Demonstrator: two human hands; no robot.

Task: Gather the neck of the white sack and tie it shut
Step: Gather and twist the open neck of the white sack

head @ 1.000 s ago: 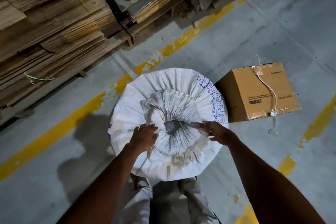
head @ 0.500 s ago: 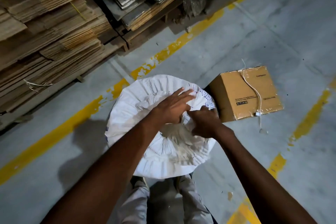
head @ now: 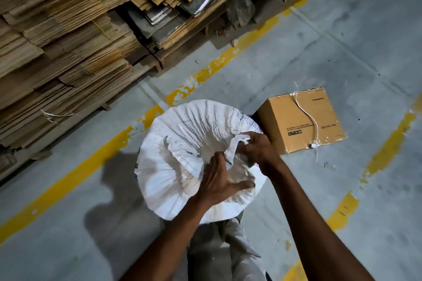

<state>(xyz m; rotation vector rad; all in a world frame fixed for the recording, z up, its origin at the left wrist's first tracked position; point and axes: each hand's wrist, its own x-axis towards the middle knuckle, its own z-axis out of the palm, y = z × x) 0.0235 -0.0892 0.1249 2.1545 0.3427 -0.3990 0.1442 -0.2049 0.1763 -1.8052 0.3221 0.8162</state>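
The full white woven sack [head: 173, 150] stands upright on the concrete floor in front of my legs, its top pleated toward the right of centre. My right hand [head: 258, 148] is closed on the bunched neck [head: 233, 148], pulling the cloth up into a crumpled twist. My left hand [head: 219, 180] lies just below it, fingers spread and pressing on the pleats, with fingertips touching the base of the twist. The sack's opening is hidden under the gathered cloth and both hands.
A brown cardboard box [head: 303, 121] with a white string [head: 308, 118] lying over it sits right next to the sack. Stacks of flattened cardboard [head: 68, 41] fill the upper left. Yellow floor lines [head: 68, 178] run diagonally past the sack.
The neck has been drawn from a flat open ring into a raised bunch. My left hand came back from the far side to the near side, and my right hand closed on the cloth.
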